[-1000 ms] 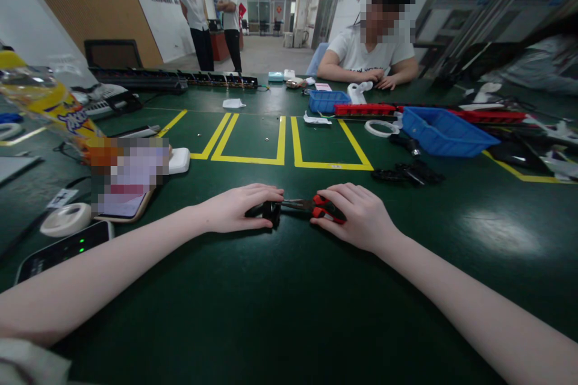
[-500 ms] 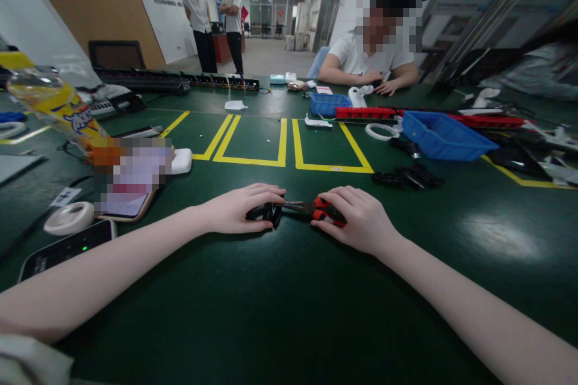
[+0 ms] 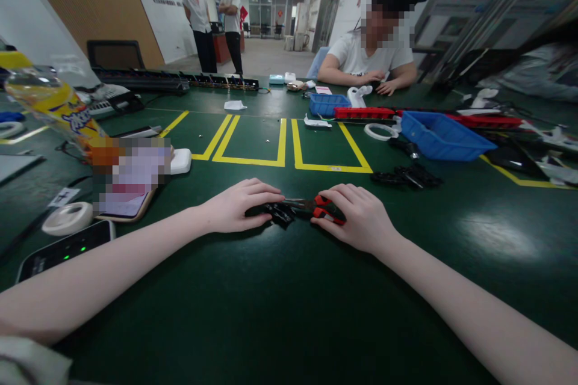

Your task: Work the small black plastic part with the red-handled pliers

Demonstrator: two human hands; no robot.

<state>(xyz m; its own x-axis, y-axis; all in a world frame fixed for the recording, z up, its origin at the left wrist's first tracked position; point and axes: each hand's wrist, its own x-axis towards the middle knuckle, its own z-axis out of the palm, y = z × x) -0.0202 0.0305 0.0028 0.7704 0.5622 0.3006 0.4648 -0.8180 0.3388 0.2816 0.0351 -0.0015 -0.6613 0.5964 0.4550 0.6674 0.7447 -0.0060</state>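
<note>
My right hand [image 3: 360,216] is wrapped round the red-and-black handles of the pliers [image 3: 321,209], whose metal jaws point left. My left hand [image 3: 241,206] is closed, fingers and thumb curled about a small black part [image 3: 280,214] that looks like plastic. The jaws lie just above that part, close to my left fingertips; whether they grip it I cannot tell. Further right on the green table [image 3: 289,313] is a loose pile of black parts [image 3: 409,176].
Blue bins [image 3: 445,135] and a red strip [image 3: 365,113] lie at the back right. On the left are a phone [image 3: 130,189], a tape roll [image 3: 67,218], a black device [image 3: 67,249] and a drink bottle [image 3: 58,105]. A person [image 3: 368,63] sits opposite.
The black part by my left fingers has turned and now shows more to the right, beneath the pliers' jaws. Both hands stay nearly in place.
</note>
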